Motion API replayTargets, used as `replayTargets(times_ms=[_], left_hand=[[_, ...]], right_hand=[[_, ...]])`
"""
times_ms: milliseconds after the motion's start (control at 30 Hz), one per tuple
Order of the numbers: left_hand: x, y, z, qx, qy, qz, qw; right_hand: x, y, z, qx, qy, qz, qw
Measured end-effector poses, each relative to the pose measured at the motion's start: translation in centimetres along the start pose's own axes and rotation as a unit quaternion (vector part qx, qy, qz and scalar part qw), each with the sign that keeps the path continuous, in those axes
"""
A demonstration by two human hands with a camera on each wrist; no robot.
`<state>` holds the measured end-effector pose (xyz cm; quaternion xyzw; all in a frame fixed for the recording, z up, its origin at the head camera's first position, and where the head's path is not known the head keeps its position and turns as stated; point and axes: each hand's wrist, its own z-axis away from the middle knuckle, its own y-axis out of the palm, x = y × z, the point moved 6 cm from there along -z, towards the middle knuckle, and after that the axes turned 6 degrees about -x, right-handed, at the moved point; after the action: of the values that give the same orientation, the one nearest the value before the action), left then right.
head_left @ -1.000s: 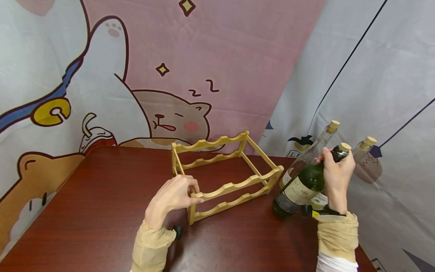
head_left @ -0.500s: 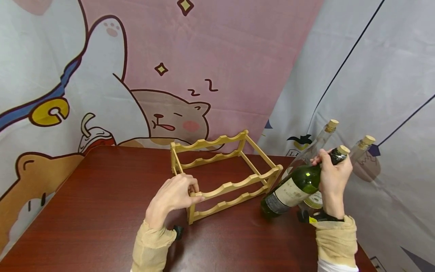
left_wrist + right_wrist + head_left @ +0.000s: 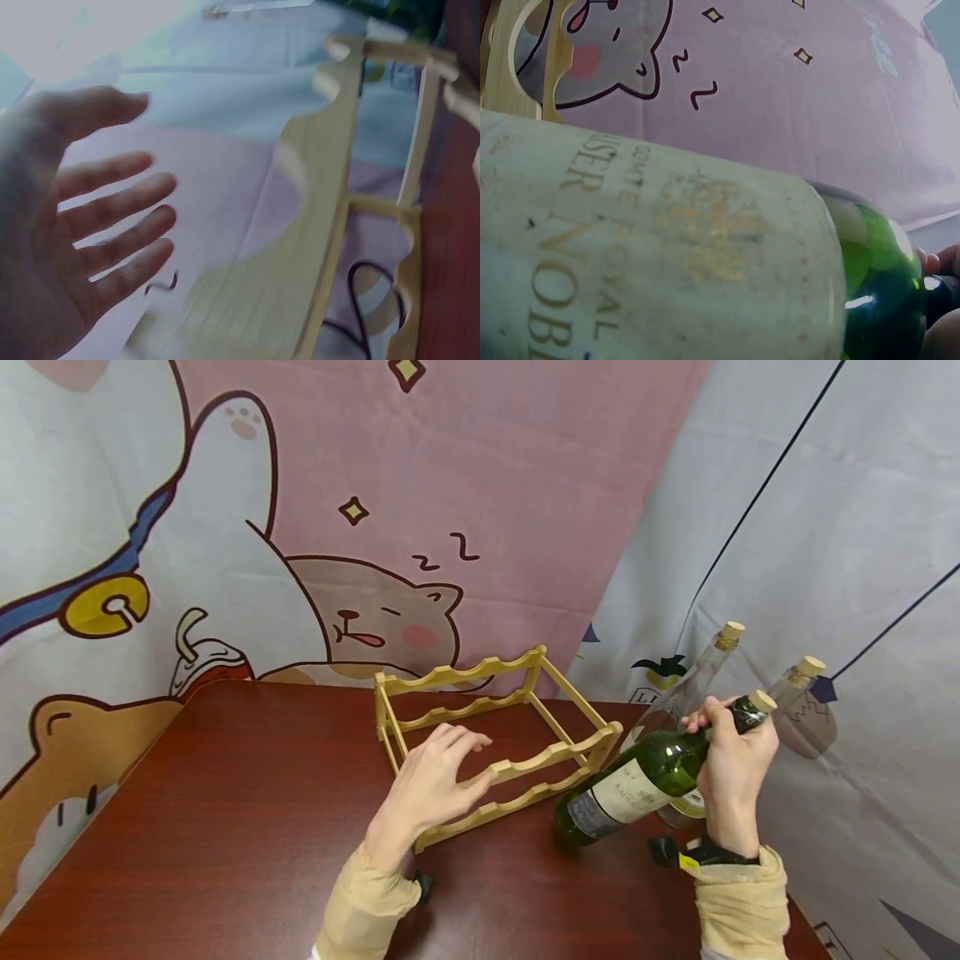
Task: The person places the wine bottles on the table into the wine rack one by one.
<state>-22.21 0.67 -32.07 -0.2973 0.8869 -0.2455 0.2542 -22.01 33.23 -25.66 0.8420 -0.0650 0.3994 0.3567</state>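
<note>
My right hand (image 3: 738, 777) grips a green wine bottle (image 3: 626, 789) by its neck. The bottle leans, cork end up to the right and base low to the left, in front of the rack's right end. Its pale label (image 3: 667, 247) fills much of the right wrist view. My left hand (image 3: 431, 777) is over the front left corner of a light wooden wine rack (image 3: 517, 768), fingers loosely extended and holding nothing. In the left wrist view the fingers (image 3: 124, 202) are spread apart from the rack's scalloped rail (image 3: 300, 202).
Two clear corked bottles, one clear bottle (image 3: 701, 672) behind the right hand and another clear bottle (image 3: 791, 685) farther right, stand near the table's right edge. A printed cloth (image 3: 525, 527) hangs behind the dark red table (image 3: 225, 827).
My left hand has let go of the rack's front left corner and moved right and up. The green bottle has tilted further, its base swinging left towards the rack.
</note>
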Motion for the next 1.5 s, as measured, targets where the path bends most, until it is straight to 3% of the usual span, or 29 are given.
replayTargets(times_ms=[100,400,600,833,1133,1500], left_hand=[[-1.1,1.1,-0.1,-0.004,0.002,0.013,0.9999],[-3.9,4.0,0.3,0.031,0.013,0.044,0.9985],[-5.9,6.0,0.8,0.066,0.034,0.025,0.9969],[-8.0,7.8,1.5,0.017,0.083,-0.020,0.9962],[-8.6,9.1,2.0,-0.001,0.088,-0.047,0.9950],[-8.7,9.3,2.2,-0.012,0.083,-0.059,0.9947]], right_hand=[[0.2,0.1,0.3,-0.007,0.008,-0.029,1.000],[0.4,-0.2,1.0,-0.048,0.043,-0.108,0.992],[0.7,-0.2,1.4,-0.057,0.056,-0.137,0.987],[0.7,-0.2,2.2,-0.068,0.066,-0.133,0.987],[0.4,-0.6,3.0,-0.083,0.092,-0.158,0.980],[0.3,-1.1,3.7,-0.113,0.122,-0.200,0.966]])
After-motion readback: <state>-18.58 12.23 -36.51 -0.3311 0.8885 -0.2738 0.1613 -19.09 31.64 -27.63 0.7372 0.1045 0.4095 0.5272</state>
